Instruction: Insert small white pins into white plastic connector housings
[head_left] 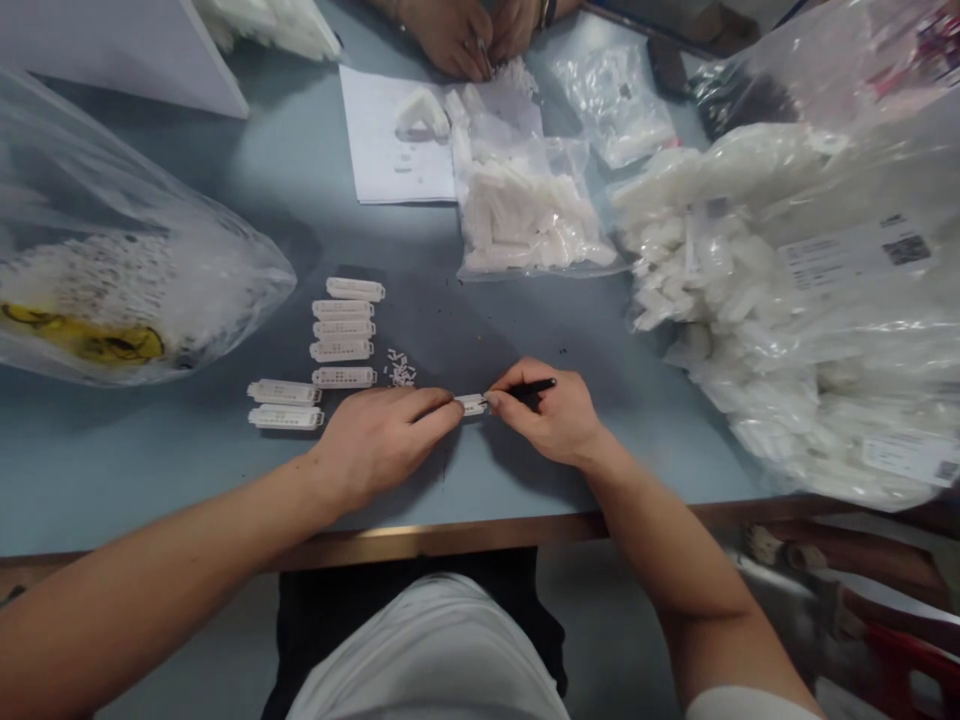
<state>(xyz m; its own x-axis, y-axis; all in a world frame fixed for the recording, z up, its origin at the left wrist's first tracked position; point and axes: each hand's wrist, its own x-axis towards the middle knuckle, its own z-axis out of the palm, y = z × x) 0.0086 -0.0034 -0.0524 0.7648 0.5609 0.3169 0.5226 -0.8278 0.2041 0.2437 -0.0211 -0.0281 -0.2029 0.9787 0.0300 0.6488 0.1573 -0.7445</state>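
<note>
The left hand (382, 445) is clamping a small white perforated plastic strip (471, 404) at its fingertips, and the right hand (547, 412) is closing around a slim black pen-like tool (534, 390), whose tip is pressing in toward the same strip. The fingers are hiding that tip, so I can't tell exactly where it is meeting the strip. The strip is sitting between the two hands, near the front edge of the blue-grey worktop (187, 480), and I can't tell whether it is touching the surface.

Just beyond the left hand, a tiny heap of white pins (400, 368) is lying beside a neat group of seven matching perforated strips, one of them (344, 377) nearest the heap. Farther out, a clear bag of white plastic parts (525, 205) is resting against a sheet of paper (382, 130), and a bulging labelled bag of similar parts (750, 300) is slumping across the right side. Another clear bag (112, 260) is lying at the left. Across the worktop, a co-worker's hands (450, 35) are working together over the paper's far edge.
</note>
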